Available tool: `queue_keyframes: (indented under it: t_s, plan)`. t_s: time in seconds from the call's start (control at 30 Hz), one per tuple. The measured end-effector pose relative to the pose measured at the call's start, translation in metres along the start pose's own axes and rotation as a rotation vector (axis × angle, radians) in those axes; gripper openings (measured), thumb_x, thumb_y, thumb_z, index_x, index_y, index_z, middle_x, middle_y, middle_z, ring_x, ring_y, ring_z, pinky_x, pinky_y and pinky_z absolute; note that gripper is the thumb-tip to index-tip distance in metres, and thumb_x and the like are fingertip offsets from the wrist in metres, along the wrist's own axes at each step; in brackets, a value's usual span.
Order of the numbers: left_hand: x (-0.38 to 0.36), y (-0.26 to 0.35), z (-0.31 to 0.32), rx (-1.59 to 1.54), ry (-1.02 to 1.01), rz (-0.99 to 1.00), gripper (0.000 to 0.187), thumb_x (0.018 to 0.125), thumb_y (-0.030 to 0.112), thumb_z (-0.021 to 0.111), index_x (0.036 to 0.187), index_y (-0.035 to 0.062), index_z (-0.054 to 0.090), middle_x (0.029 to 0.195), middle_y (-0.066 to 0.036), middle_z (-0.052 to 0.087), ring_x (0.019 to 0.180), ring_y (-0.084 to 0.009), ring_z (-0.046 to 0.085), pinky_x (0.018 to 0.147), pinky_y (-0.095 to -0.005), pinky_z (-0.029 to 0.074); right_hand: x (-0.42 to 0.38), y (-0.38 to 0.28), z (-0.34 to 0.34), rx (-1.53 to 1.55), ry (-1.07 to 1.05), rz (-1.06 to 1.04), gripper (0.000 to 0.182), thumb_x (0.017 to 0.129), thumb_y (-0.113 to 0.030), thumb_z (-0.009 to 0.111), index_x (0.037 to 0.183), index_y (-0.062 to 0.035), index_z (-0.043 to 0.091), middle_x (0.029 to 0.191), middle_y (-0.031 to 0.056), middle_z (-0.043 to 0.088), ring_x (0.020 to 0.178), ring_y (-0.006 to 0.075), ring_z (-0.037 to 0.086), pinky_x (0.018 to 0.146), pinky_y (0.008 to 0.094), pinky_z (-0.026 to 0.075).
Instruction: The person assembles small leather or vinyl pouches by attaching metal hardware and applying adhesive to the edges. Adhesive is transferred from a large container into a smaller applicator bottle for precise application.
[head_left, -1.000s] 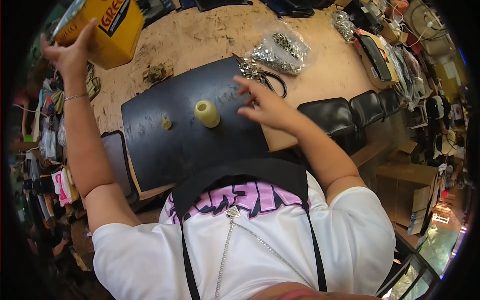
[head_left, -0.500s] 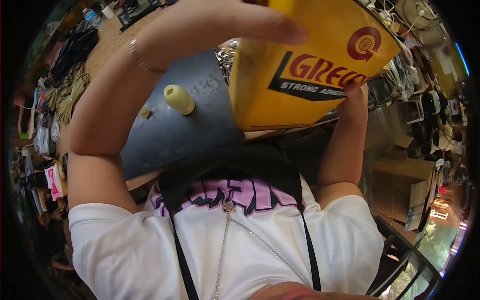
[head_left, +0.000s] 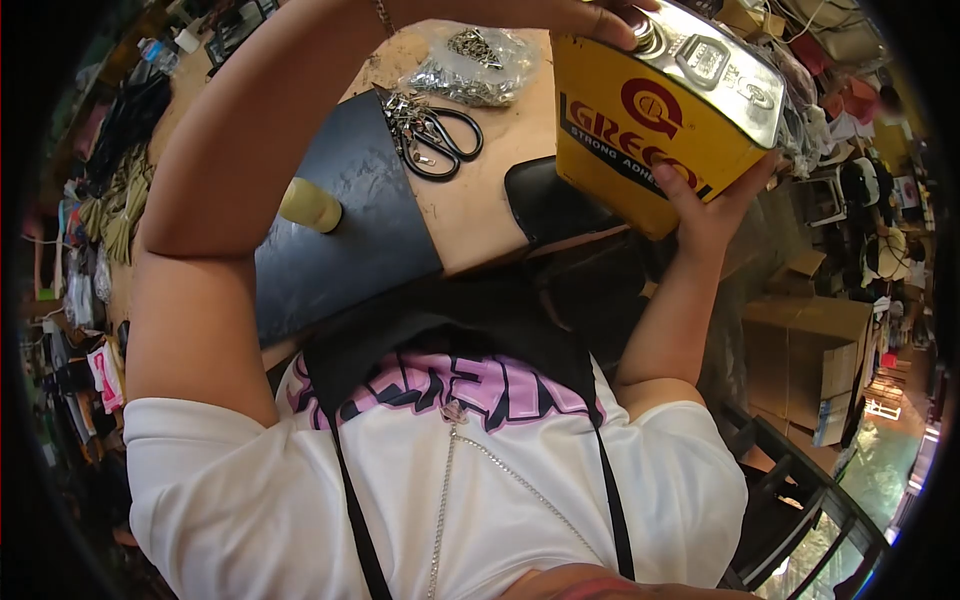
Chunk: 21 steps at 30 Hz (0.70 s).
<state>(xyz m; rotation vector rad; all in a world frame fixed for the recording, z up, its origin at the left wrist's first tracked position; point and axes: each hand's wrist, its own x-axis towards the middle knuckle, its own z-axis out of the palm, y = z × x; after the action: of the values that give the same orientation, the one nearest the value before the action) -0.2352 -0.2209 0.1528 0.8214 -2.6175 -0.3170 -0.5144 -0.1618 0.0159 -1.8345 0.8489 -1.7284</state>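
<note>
A yellow can of adhesive with red lettering and a metal top is held tilted above the table's right side. My left hand reaches across to its top, fingers closed at the round metal cap. Under the can's lower right corner is my right hand, its thumb against the front label and its other fingers mostly hidden behind. A pale yellow bottle stands on the dark mat, partly covered by my left forearm.
Black-handled scissors lie among small metal pieces on the table. Behind them is a clear bag of metal parts. A black padded item sits near the table edge. Cardboard boxes and a dark chair frame are at right.
The can has moved right and away from my body and turned, showing its metal top. Both hands moved with it. The scissors and bag have come into view.
</note>
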Motion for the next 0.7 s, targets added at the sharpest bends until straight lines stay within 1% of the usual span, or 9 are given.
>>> queue_keyframes:
  t_s: [0.07, 0.1, 0.2, 0.23, 0.33, 0.37, 0.47, 0.6, 0.7]
  plan:
    - [-0.002, 0.006, 0.003, -0.040, 0.027, 0.036, 0.047, 0.098, 0.038, 0.061, 0.129, 0.0029, 0.063, 0.122, -0.017, 0.059, 0.121, -0.0308, 0.051, 0.103, -0.0403, 0.041, -0.003, -0.003, -0.002, -0.017, 0.008, -0.005, 0.116, 0.066, -0.015, 0.093, 0.155, -0.0060, 0.019, 0.142, 0.0187, 0.044, 0.129, 0.0278, 0.050, 0.103, 0.0406, 0.047]
    - [-0.004, 0.011, 0.002, -0.009, -0.005, -0.024, 0.045, 0.097, 0.038, 0.063, 0.124, 0.0020, 0.065, 0.115, -0.016, 0.060, 0.115, -0.0306, 0.054, 0.099, -0.0401, 0.043, -0.003, -0.007, 0.000, -0.045, 0.003, -0.025, 0.116, 0.066, -0.016, 0.093, 0.155, -0.0055, 0.019, 0.143, 0.0184, 0.043, 0.130, 0.0282, 0.049, 0.103, 0.0405, 0.046]
    - [-0.016, 0.011, 0.003, 0.025, 0.034, 0.052, 0.044, 0.096, 0.039, 0.065, 0.119, 0.0016, 0.066, 0.109, -0.016, 0.061, 0.109, -0.0307, 0.057, 0.094, -0.0409, 0.045, -0.009, -0.009, 0.002, -0.050, -0.029, -0.056, 0.117, 0.065, -0.017, 0.093, 0.155, -0.0051, 0.019, 0.145, 0.0182, 0.041, 0.129, 0.0288, 0.049, 0.102, 0.0395, 0.047]
    - [-0.022, 0.012, 0.003, 0.020, 0.065, 0.073, 0.042, 0.095, 0.038, 0.066, 0.114, 0.0011, 0.067, 0.105, -0.016, 0.062, 0.106, -0.0317, 0.058, 0.092, -0.0412, 0.046, -0.012, -0.012, 0.006, 0.010, -0.019, -0.020, 0.117, 0.063, -0.020, 0.095, 0.154, -0.0036, 0.022, 0.147, 0.0177, 0.039, 0.131, 0.0290, 0.047, 0.106, 0.0399, 0.043]
    - [-0.038, 0.024, 0.000, -0.048, 0.033, -0.019, 0.041, 0.094, 0.038, 0.067, 0.110, 0.0008, 0.067, 0.103, -0.016, 0.061, 0.103, -0.0324, 0.059, 0.091, -0.0411, 0.047, -0.017, -0.015, 0.008, -0.122, -0.049, -0.052, 0.118, 0.061, -0.021, 0.095, 0.154, -0.0020, 0.025, 0.148, 0.0163, 0.039, 0.134, 0.0286, 0.044, 0.110, 0.0409, 0.038]
    - [-0.039, 0.029, -0.001, -0.015, 0.014, -0.090, 0.039, 0.094, 0.036, 0.067, 0.109, -0.0002, 0.066, 0.103, -0.018, 0.061, 0.101, -0.0335, 0.059, 0.088, -0.0410, 0.048, -0.019, -0.017, 0.009, -0.146, -0.054, -0.057, 0.118, 0.061, -0.022, 0.096, 0.153, -0.0014, 0.026, 0.148, 0.0157, 0.039, 0.135, 0.0285, 0.043, 0.112, 0.0412, 0.036]
    - [-0.056, 0.036, 0.013, 0.025, 0.112, -0.103, 0.038, 0.094, 0.034, 0.066, 0.109, -0.0010, 0.066, 0.102, -0.019, 0.060, 0.098, -0.0337, 0.060, 0.086, -0.0414, 0.049, -0.023, -0.024, 0.013, -0.193, -0.073, -0.068, 0.118, 0.060, -0.023, 0.096, 0.153, -0.0010, 0.027, 0.148, 0.0151, 0.039, 0.135, 0.0284, 0.043, 0.112, 0.0416, 0.035]
    - [-0.082, 0.049, 0.026, 0.030, 0.448, -0.097, 0.034, 0.094, 0.027, 0.067, 0.112, -0.0022, 0.063, 0.099, -0.017, 0.059, 0.093, -0.0330, 0.060, 0.083, -0.0405, 0.050, -0.028, -0.037, 0.027, -0.140, -0.070, -0.042, 0.120, 0.060, -0.020, 0.096, 0.154, -0.0011, 0.024, 0.149, 0.0156, 0.037, 0.134, 0.0276, 0.044, 0.110, 0.0412, 0.038]
    - [-0.093, 0.043, 0.032, 0.108, 0.728, 0.018, 0.036, 0.092, 0.022, 0.070, 0.117, -0.0024, 0.060, 0.097, -0.015, 0.059, 0.090, -0.0297, 0.060, 0.081, -0.0377, 0.051, -0.030, -0.052, 0.042, -0.038, -0.063, 0.018, 0.122, 0.061, -0.017, 0.096, 0.155, -0.0011, 0.020, 0.150, 0.0159, 0.036, 0.133, 0.0270, 0.045, 0.108, 0.0406, 0.041]
